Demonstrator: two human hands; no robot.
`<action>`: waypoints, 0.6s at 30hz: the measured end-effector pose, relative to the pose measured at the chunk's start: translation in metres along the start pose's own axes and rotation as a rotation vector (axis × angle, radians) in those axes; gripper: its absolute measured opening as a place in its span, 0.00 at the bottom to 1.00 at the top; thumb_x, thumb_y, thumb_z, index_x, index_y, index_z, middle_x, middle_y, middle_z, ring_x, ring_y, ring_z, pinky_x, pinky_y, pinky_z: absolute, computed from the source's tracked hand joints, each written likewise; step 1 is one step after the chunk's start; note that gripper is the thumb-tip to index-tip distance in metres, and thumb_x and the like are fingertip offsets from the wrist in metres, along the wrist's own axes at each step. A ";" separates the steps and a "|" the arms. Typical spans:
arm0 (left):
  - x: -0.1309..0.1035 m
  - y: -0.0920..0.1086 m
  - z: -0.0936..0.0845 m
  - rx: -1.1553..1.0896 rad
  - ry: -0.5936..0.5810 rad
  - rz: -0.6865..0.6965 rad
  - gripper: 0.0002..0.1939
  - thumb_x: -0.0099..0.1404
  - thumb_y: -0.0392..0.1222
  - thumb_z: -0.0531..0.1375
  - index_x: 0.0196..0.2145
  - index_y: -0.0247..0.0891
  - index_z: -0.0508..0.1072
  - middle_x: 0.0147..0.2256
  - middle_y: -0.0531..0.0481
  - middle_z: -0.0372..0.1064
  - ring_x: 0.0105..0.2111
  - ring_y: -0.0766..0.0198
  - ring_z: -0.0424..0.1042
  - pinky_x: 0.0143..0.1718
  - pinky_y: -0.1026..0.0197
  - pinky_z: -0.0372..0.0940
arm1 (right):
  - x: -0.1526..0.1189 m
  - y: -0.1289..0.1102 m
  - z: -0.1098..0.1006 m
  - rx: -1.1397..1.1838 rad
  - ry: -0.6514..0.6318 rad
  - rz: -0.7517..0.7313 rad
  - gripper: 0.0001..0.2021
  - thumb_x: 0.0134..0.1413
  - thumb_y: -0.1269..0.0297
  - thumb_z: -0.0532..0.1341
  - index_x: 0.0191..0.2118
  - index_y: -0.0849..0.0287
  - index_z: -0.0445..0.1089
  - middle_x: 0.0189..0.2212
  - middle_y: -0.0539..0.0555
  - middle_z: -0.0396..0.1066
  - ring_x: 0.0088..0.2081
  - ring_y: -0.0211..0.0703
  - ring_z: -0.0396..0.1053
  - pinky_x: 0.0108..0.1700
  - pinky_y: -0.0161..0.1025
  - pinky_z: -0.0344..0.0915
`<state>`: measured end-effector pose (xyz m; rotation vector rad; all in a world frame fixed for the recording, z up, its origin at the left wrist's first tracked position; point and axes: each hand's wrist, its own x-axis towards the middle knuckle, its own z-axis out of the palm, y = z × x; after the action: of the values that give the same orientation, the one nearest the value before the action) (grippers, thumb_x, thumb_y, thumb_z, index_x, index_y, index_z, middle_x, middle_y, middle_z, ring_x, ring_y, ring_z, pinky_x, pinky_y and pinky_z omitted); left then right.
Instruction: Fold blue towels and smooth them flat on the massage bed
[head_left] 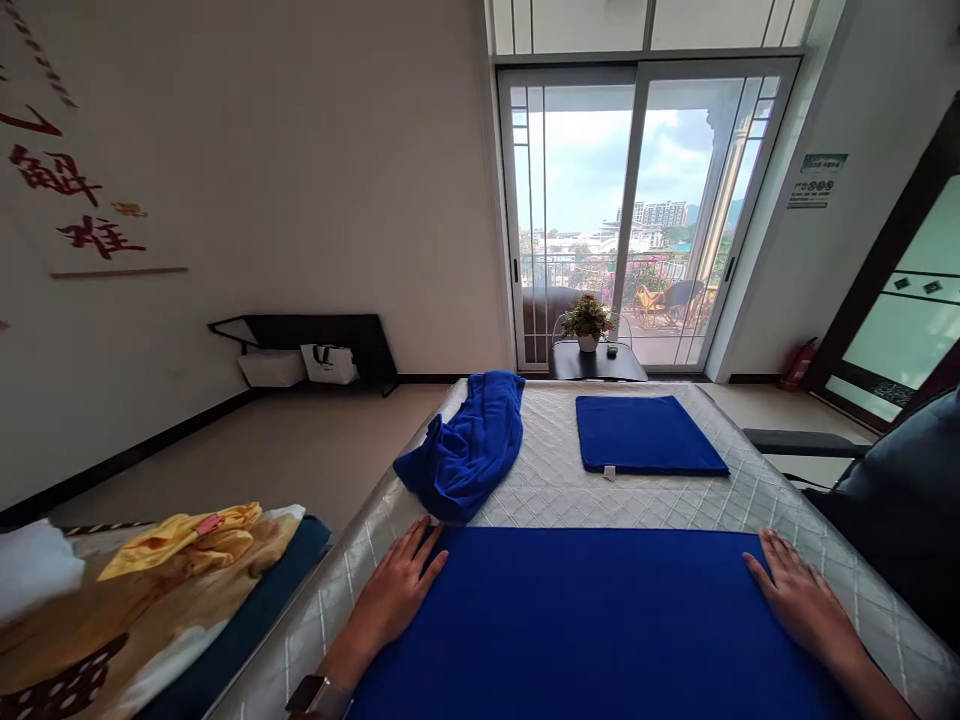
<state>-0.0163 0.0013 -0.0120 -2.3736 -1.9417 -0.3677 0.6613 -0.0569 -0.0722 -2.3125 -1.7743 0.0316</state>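
Observation:
A flat blue cloth (592, 620) lies smooth on the quilted white mattress (547, 435), its lower part running out of the frame. My left hand (401, 580) rests on its far left corner, fingers stretched and somewhat apart. On the far right corner lies my right hand (799, 595), also flat, with the thumb spread inward. Just beyond my left fingertips is a crumpled blue cloth (472, 450). Farther off on the right, a neatly folded blue cloth (649, 435) shows a small white tag at its near edge.
At the left stands a surface with a patterned blanket (172, 600) and a yellow cloth (187, 540). A potted plant (589, 325) sits on a black chair (598, 365) before the sliding glass door (574, 200). A dark chair (892, 510) is close on the right.

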 end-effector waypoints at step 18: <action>0.000 0.010 0.001 -0.038 0.040 0.010 0.30 0.76 0.57 0.47 0.69 0.44 0.60 0.70 0.44 0.55 0.70 0.49 0.52 0.69 0.41 0.52 | 0.006 0.005 0.002 -0.040 0.016 -0.026 0.45 0.54 0.40 0.37 0.71 0.63 0.55 0.72 0.60 0.50 0.73 0.53 0.42 0.71 0.57 0.42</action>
<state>-0.0069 -0.0009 -0.0115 -2.3784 -1.9223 -0.4524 0.6671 -0.0518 -0.0743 -2.3094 -1.8134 -0.0275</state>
